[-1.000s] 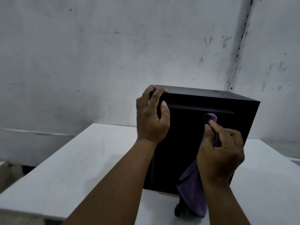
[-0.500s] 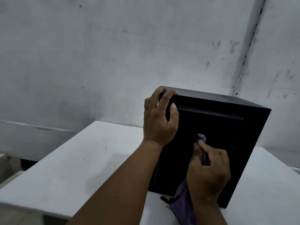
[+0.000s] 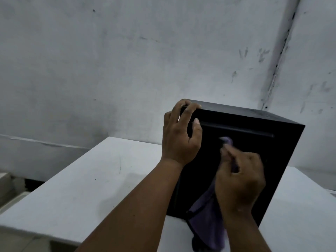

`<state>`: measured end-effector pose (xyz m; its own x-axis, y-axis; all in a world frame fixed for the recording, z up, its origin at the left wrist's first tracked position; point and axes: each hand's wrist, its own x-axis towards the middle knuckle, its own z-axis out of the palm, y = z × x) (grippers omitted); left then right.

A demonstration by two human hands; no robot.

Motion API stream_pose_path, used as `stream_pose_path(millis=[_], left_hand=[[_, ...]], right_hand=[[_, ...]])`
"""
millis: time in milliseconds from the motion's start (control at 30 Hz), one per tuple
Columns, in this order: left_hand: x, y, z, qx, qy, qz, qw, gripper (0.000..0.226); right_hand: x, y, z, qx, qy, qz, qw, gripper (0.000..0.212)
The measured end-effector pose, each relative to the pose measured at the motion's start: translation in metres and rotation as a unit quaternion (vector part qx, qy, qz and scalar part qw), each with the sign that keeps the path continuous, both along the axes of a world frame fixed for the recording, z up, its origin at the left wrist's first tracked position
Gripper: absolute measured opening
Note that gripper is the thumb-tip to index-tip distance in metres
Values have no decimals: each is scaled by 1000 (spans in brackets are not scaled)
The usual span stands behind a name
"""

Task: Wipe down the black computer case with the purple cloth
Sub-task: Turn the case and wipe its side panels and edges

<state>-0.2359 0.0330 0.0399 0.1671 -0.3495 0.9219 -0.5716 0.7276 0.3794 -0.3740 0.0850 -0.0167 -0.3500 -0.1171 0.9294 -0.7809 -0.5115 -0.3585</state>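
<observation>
The black computer case (image 3: 245,160) stands upright on the white table (image 3: 91,179), near the wall. The left hand (image 3: 180,139) grips its top near corner, fingers curled over the edge, thumb on the facing panel. The right hand (image 3: 240,180) pinches the purple cloth (image 3: 207,220) in closed fingers, a bunched tip pressed to that panel while the rest hangs loose. To wipe well, spread more cloth flat against the panel, keep the left-hand brace firm, and work in overlapping passes.

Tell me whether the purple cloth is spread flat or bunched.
Bunched: the right hand pinches the purple cloth to a tip against the case; the rest hangs loose.
</observation>
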Motion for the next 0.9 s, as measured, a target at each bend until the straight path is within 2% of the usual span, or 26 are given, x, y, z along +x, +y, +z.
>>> stream_pose_path(millis=[67, 133, 367, 433, 500, 633, 700, 900], left_hand=[[1, 1, 0, 1, -1, -1, 1000, 37], [1, 1, 0, 1, 3, -2, 1000, 37], [-3, -1, -1, -2, 14, 3, 1000, 36], [-2, -1, -1, 0, 7, 5, 1000, 35], [-1, 0, 0, 0, 2, 6, 1000, 35], [-2, 4, 0, -2, 3, 5, 1000, 36], [-3, 3, 1, -5, 9, 3, 1000, 36], [-5, -1, 0, -24, 20, 4, 999, 35]], right_hand=[[-9, -4, 11, -22, -61, -24, 998, 11], [-11, -6, 17, -29, -76, -30, 996, 12], [-5, 1, -8, 49, 89, 59, 993, 14], [-8, 3, -7, 54, 109, 63, 991, 13], [-12, 2, 0, 37, 87, 48, 994, 11], [-21, -2, 20, -10, -21, 1, 1000, 12], [-23, -2, 23, -9, -35, 0, 999, 13], [-18, 5, 1, 56, 92, 69, 992, 11]])
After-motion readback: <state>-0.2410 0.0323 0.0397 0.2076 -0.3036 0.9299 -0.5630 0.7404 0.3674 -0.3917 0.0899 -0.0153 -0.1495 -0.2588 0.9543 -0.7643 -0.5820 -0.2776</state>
